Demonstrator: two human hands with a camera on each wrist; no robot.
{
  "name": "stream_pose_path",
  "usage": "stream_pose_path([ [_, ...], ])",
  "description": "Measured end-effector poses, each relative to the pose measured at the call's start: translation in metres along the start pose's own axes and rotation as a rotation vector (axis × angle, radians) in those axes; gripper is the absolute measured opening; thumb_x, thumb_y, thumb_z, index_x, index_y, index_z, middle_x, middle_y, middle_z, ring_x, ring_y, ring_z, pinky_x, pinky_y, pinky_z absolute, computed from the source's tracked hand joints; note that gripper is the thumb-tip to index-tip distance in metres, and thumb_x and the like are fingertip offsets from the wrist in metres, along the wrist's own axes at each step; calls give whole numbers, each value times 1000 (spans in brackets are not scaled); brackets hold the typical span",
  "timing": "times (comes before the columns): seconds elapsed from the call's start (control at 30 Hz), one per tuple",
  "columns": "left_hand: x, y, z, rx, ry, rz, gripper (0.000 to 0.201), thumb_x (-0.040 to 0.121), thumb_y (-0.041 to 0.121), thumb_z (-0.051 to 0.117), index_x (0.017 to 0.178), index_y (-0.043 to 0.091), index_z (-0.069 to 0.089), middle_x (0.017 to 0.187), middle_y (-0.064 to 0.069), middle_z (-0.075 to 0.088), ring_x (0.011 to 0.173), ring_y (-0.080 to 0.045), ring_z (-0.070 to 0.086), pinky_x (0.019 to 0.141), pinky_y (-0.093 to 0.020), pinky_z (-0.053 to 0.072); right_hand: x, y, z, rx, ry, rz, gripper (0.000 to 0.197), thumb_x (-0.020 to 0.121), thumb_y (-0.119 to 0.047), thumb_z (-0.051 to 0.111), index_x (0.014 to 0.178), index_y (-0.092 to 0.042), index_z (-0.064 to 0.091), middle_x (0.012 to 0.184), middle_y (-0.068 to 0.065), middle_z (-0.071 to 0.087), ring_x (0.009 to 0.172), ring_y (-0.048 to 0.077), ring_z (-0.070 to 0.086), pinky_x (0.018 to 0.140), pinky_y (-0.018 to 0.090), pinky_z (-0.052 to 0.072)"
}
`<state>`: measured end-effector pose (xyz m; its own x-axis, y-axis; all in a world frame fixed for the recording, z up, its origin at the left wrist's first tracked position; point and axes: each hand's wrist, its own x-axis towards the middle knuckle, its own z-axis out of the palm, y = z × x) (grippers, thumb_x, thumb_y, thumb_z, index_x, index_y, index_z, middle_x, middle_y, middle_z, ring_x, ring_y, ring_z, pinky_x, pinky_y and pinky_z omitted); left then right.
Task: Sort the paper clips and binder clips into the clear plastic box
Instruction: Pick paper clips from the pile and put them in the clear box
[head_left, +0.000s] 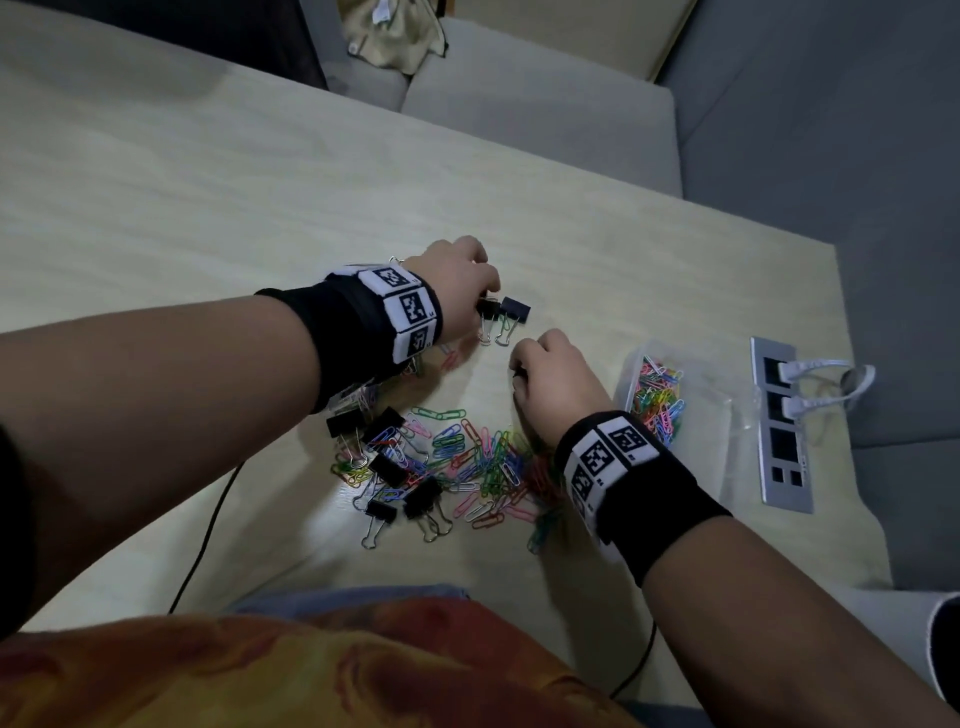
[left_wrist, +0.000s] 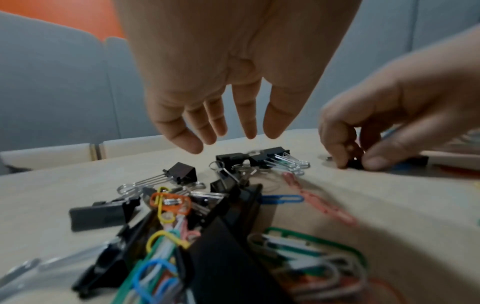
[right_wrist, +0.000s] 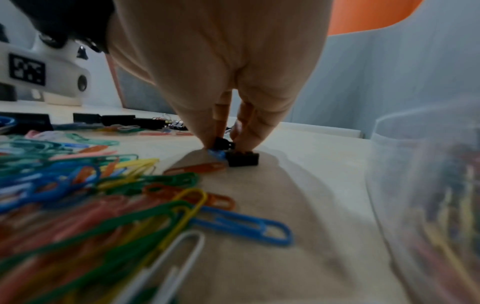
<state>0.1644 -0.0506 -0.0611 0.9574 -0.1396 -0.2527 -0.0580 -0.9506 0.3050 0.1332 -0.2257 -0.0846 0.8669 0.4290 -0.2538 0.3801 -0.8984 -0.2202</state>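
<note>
Head view, left to right: left hand (head_left: 457, 280) sits at centre frame over the pale counter (head_left: 208, 197), fingers hanging loose and spread in the left wrist view, holding nothing; its fingertips (left_wrist: 249, 131) are just above two black binder clips (head_left: 503, 312) lying side by side, bodies toward the upper right of the frame, wire handles trailing toward the lower left, so long axis is diagonal. Below them, the mixed pile (head_left: 441, 467) of coloured paper clips and more binder clips spreads across lower centre, axes in every direction. Right hand (head_left: 550, 384) is curled, fingertips pinched on a small black binder clip (right_wrist: 242, 159) on the counter; a blue paper clip (right_wrist: 215, 153) lies touching it under the fingers. Clear plastic box (head_left: 685, 395) stands at right of frame, just beside the right hand, one compartment already holding paper clips; whether a second compartment holds anything, cannot tell. Risks, judged: the blue clip may be snagged on the pinched binder clip and ride along into the wrong compartment; a small smooth clip may slip from a fingertip pinch and skid away; the right wrist passing close could nudge the light box; interlocked clips in the pile may lift as a chain.
</note>
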Motion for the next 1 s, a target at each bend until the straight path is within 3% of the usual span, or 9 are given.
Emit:
stream_pose_path([
  [0.1,2,6,6,198,-67,45,45,86,27,58,130,31,51,136,1,42,125,-28,39,94,-45,40,5,7,-5,47,34,114,16,88,-13,52,102,-9,58,108,12,47,94,32,51,71,30,37],
  [0.23,6,3,12,238,-119,34,40,80,28,68,119,29,59,127,0,48,119,-30,42,91,-44,46,11,15,-13,-26,74,237,16,89,-14,52,104,-10,56,109,11,48,97,32,52,73,35,41],
  [0.33,3,-1,13,211,-127,43,35,75,25,74,108,31,65,122,1,50,113,-30,45,89,-43,49,17,13,-14,-36,118,121,27,92,-12,48,118,-14,53,120,12,47,106,34,49,83,39,45],
  [0.43,3,-7,12,226,-128,64,30,79,20,69,107,29,67,121,-1,51,111,-30,46,89,-40,48,24,5,-11,-20,26,-38,48,93,-12,43,139,-26,41,148,7,32,123,36,40,101,43,41],
  [0.5,5,-11,10,258,-144,75,30,80,18,68,108,25,67,119,-3,52,109,-30,49,89,-39,48,27,3,-8,-59,-40,-63,49,93,-12,40,141,-25,39,154,4,23,129,35,35,105,43,37],
  [0.67,9,-17,3,244,-112,72,26,90,18,52,112,12,64,113,-10,57,100,-31,58,76,-33,45,28,12,1,116,1,78,33,94,-22,40,125,-20,52,132,3,42,118,27,46,88,26,36],
  [0.77,11,-18,-1,212,-83,5,26,92,17,48,112,8,62,111,-13,57,102,-33,56,72,-33,39,21,16,-3,59,67,101,29,90,-13,50,117,-12,61,127,8,43,113,29,47,93,32,42],
  [0.9,14,-18,-5,250,-117,-47,22,92,11,47,108,6,62,108,-13,58,98,-32,58,69,-32,40,16,17,-13,-85,83,278,26,89,-13,49,111,-7,61,122,10,43,110,31,43,90,37,42],
  [1.0,15,-17,-5,250,-119,-83,24,90,10,48,107,6,64,106,-13,61,97,-33,59,72,-34,44,22,10,-18,-120,86,220,29,88,-8,47,115,-8,57,122,11,44,110,31,44,90,39,43],
])
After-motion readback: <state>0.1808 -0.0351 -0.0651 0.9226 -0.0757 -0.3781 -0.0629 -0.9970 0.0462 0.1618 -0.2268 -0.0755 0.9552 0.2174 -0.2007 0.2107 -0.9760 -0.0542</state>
